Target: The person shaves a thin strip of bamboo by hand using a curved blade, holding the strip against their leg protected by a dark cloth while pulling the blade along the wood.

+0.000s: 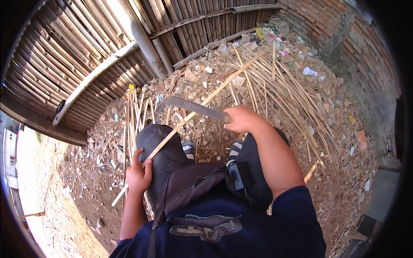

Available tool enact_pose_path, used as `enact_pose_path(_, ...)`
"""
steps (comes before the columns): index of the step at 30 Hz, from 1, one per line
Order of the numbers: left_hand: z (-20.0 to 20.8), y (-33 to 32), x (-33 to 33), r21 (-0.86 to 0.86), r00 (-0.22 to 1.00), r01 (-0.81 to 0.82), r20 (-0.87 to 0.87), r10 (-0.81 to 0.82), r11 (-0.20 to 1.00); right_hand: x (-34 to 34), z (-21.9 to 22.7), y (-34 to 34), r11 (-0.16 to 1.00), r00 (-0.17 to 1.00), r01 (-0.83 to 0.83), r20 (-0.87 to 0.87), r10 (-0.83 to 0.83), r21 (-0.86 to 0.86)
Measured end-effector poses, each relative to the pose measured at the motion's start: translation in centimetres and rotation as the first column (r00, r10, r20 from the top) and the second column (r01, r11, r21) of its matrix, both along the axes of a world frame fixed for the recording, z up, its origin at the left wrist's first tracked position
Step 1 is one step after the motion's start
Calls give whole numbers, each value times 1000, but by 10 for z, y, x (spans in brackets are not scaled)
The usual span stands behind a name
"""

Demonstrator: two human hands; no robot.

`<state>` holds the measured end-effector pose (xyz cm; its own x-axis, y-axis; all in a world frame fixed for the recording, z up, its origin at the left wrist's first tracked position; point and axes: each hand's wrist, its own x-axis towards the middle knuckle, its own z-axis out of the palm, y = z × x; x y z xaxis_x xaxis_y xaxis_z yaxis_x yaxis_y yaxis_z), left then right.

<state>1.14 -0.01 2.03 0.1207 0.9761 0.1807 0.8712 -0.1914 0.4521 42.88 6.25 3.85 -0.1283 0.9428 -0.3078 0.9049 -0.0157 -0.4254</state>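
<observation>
My left hand (138, 175) is closed around the lower part of a long, pale bamboo strip (172, 134), beside my left knee. The strip slants up and away to the right across my lap, its near end sticking out below the hand. In my right hand (243, 119), above my right knee, is the handle of a machete (178, 102) with a dark blade hooked at its tip. The blade points left and crosses the strip near its middle. Whether blade and strip touch, I cannot tell.
Many loose bamboo strips (297, 103) lie fanned out at the right, and more strips (129, 118) lie beside my left knee. Rubble and litter cover the ground. A bamboo-slat wall (86, 51) rises ahead and left, a brick wall (327, 21) at the right.
</observation>
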Motion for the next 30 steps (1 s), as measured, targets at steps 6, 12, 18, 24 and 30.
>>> enact_pose_path(6, -3, -1, 1, 13, 998, -3, 68, 2, 1000, 18, -1, 5, 998, 990, 29, -138, -36, -48)
enact_pose_path(12, -5, 3, -2, 59, 998, 28, 51, -31, 998, 10, 3, 0, 998, 997, 48, -61, -49, -28)
enact_pose_path(18, 2, -3, -4, -7, 999, -5, 52, 5, 1000, -13, 16, -3, 983, 984, -141, -126, 126, -117)
enact_pose_path(24, 1, 0, -1, -17, 1000, -2, 24, 3, 1000, 28, -13, 11, 985, 980, 154, -115, -162, -72)
enact_pose_path(30, 1, 0, -5, 18, 999, 19, 31, -19, 1000, -1, -3, 1, 999, 998, -5, -57, 2, -42)
